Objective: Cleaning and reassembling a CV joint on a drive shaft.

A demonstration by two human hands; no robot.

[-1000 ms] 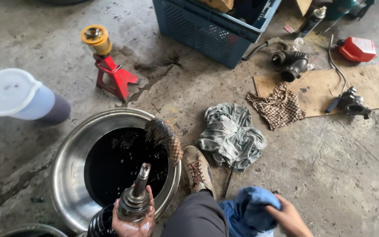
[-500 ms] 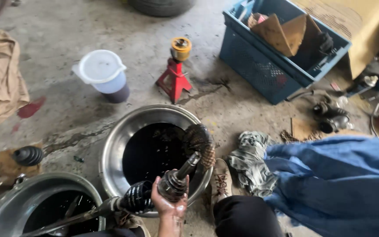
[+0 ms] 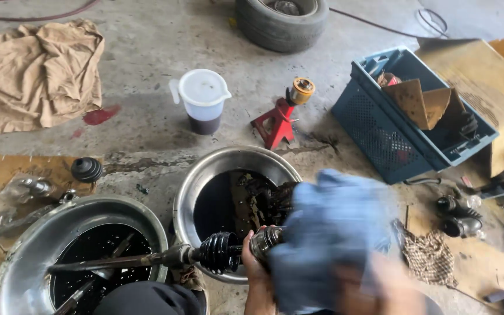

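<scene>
Axle shaft (image 3: 147, 258) with its black rubber boot (image 3: 218, 252) lies across two steel bowls, and its metal joint end (image 3: 265, 240) is in the left hand (image 3: 254, 269). The left hand's grip is closed around that joint, just past the boot. The right hand (image 3: 374, 286) is blurry, so I cannot tell how its grip is shaped, but it presses a blue rag (image 3: 329, 233) over the joint end. The rag covers most of the joint.

The joint looks partly shiny and partly greasy, so the wiping seems to be under way and not finished. The long thin part of the shaft is dark and oily, and its far end sits in the black liquid of the left bowl (image 3: 24, 251).

Right behind the hands is the middle bowl (image 3: 205, 175), which also holds black liquid and some dirty parts. Its rim is just beside the boot, so there is little room there. Farther back stand a white lidded jug (image 3: 203, 100) and a red jack stand (image 3: 280, 119), well apart from the hands. A blue crate (image 3: 374, 131) sits to the right, near the rag. A patterned cloth (image 3: 426, 256) lies on the floor (image 3: 147, 46) just beside the rag. Most open floor is far back, near a tyre (image 3: 281, 20) and a brown cloth (image 3: 36, 73).
</scene>
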